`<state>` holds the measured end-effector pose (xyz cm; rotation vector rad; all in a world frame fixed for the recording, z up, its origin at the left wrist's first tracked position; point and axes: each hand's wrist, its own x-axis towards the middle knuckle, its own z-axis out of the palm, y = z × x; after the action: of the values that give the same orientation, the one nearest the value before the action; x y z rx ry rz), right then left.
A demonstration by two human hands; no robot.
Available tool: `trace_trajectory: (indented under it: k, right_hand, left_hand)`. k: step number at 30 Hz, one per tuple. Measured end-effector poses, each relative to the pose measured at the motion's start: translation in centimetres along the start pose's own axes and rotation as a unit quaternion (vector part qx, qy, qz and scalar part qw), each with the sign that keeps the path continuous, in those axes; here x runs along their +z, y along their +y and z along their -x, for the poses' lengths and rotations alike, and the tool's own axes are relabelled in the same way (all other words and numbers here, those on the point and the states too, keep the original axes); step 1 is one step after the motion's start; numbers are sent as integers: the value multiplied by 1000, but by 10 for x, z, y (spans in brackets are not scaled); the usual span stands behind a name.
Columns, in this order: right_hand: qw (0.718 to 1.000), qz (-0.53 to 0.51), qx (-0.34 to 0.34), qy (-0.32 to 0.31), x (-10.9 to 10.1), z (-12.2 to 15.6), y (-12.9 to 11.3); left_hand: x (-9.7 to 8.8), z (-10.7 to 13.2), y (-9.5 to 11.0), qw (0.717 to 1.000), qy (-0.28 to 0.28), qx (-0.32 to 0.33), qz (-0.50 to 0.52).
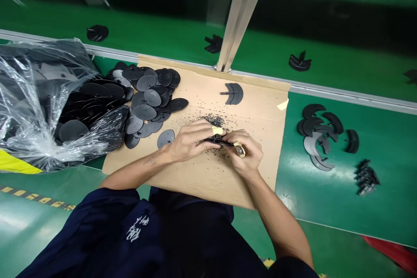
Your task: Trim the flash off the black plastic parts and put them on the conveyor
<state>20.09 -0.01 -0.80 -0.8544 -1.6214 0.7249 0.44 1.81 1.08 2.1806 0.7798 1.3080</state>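
My left hand [192,141] is closed on a thin black plastic part [215,140], and one of its fingers has a yellow wrap near the tip. Facing it, my right hand [247,154] has its fingers curled at the other end of the same part. A beige-edged object with a shiny middle [240,149] shows at the right fingers; its kind is unclear. Small black plastic bits [215,119] lie scattered on the cardboard sheet [202,178] under and beyond my hands. Past them lies a black curved piece with a stem [236,94].
Many black oval discs [145,112] are heaped at left, beside a clear plastic bag [29,100] full of more. At right on the green table [325,200] lie black crescent pieces [317,139] and a small pile of black parts [367,177]. A metal post [241,17] stands ahead.
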Motion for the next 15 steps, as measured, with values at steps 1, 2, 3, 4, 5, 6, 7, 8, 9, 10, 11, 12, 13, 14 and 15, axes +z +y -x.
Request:
trace_trajectory:
  k: [1,2,3,4,5,6,7,8,9,10,11,12,13,14,15]
  right_hand:
    - [1000,-1,3,-2,0,0,0]
    - [1000,-2,7,-4,0,1,1]
    - [1000,-4,9,-7,0,1,1]
    - [1000,-4,9,-9,0,1,1]
    - [1000,-3,8,-10,0,2,1]
    - [1000,0,5,-11,-1,2,1]
    - [1000,2,4,-11,-1,2,1]
    - [1000,4,4,-11,-1,2,0]
    - [1000,4,9,-11,0,2,0]
    - [1000,1,17,-12,0,2,0]
    - [1000,-2,25,-13,0,2,-1]
    - [999,-7,33,-13,1,2,-1]
    - [999,-12,38,-12,2,3,-2]
    - [999,-18,41,-10,2,3,-2]
    - [999,-24,42,-6,2,3,-2]
  left_hand:
    - [0,0,0,1000,8,-1,-1]
    - [1,1,0,1000,17,-3,0]
    - [1,2,0,1000,25,-3,2]
    - [2,2,0,1000,30,-4,6]
    - [2,2,0,999,30,-7,10]
    - [2,3,0,999,30,-9,15]
    - [3,3,0,999,29,-12,20]
    - [3,2,1,999,30,-17,25]
    - [3,2,2,999,33,-21,28]
    - [3,2,2,998,40,-22,30]
    - [3,2,3,998,48,-22,31]
    - [3,2,4,998,54,-24,31]
    - [3,2,4,998,56,-27,30]
    - [3,2,4,998,55,-29,30]
    - [3,3,4,998,51,-32,33]
